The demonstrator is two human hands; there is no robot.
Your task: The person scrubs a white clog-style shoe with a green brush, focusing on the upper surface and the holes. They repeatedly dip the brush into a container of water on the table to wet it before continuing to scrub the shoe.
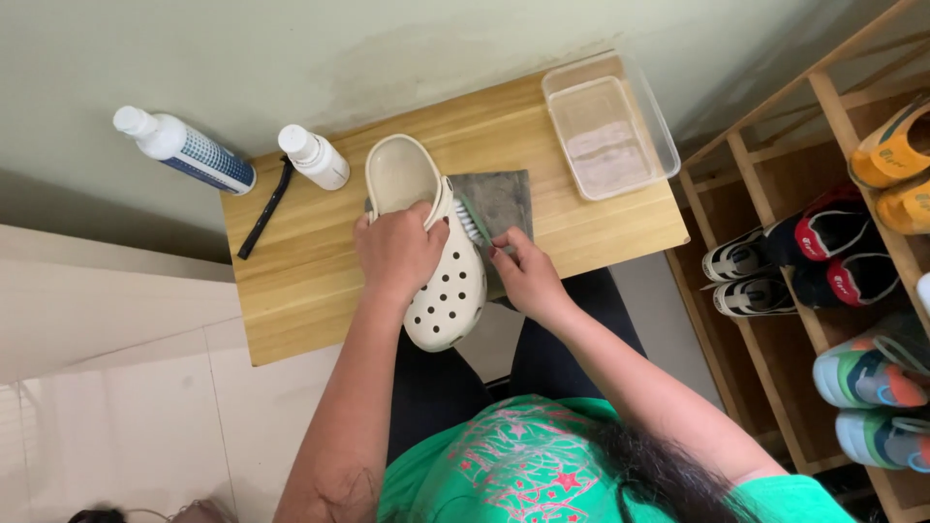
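Two bare hands work over one white clog (438,254) lying on a small wooden table (300,281), toe toward the person. The left hand (397,250) is clamped over the clog's side, fingers curled onto its rim and holding it down. The right hand (525,271) has its fingers pinched narrow around one small brush (472,220), whose bristles touch the clog's edge just beyond the fingertips. One grey cloth (499,200) lies under the clog and past the right fingers. Beyond the left fingers stand two white bottles: a small spray bottle (315,157) near the clog's heel and a larger bottle with a blue label (186,149) farther left; one black strap (265,207) lies between them. One clear plastic tub (608,126) sits well beyond the right fingers. Right of that hand, a wooden shoe rack (775,194) holds several pairs of trainers (746,271).
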